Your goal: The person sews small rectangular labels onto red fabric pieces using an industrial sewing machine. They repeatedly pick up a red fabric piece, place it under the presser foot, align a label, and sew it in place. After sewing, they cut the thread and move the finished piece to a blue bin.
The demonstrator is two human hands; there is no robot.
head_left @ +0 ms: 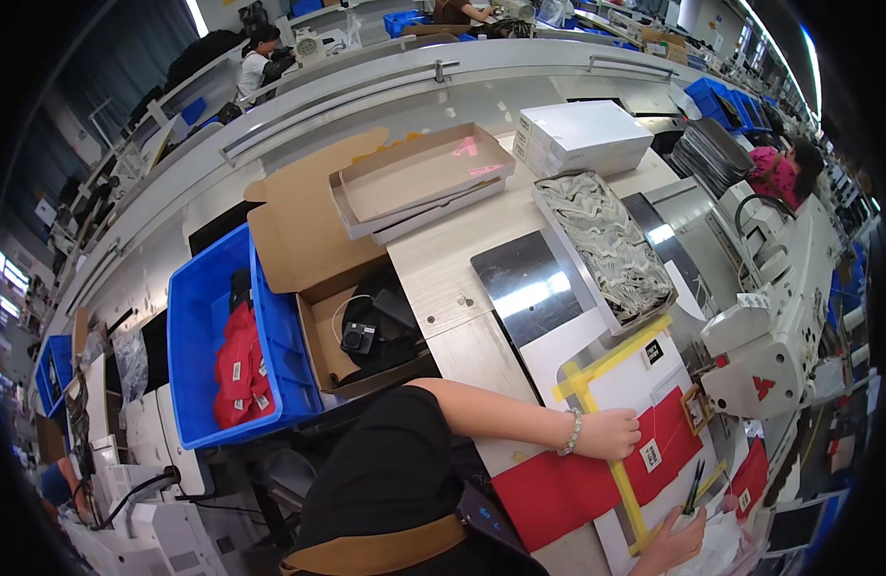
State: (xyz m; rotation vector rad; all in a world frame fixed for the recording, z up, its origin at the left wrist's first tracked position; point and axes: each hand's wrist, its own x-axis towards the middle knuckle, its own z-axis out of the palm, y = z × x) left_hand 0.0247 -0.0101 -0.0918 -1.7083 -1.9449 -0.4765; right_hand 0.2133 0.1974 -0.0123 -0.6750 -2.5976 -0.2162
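The left hand (606, 434) is on the red cloth (596, 480), with its fingers curled down near the white label (650, 455); it looks like this helps keep the cloth flat and stops it sliding, but I cannot tell if the fingers pinch the cloth or only press on it. The right hand (675, 544) is closed around a thin dark tool (693, 488), with its tip poking up past the fingers, maybe so that it is handy and out of the way of the cloth. The red cloth lies on a white board (608, 361) at the front of the table, and yellow tape (628, 498) makes lines there, perhaps to show where the edges should sit. I cannot tell if the tape goes over the cloth or between two bits of it. The big white machine (764, 370) stands just beside the board, so cloth can likely get to it easily. Another red piece (748, 483) with a label lies near it. Farther up, a long box (606, 252) is full of folded pale strips, packed tight, I think to keep them in neat rows. The blue bin (287, 360) holds more red cloth (239, 370) in a loose heap, and its tall sides stop the heap from spilling
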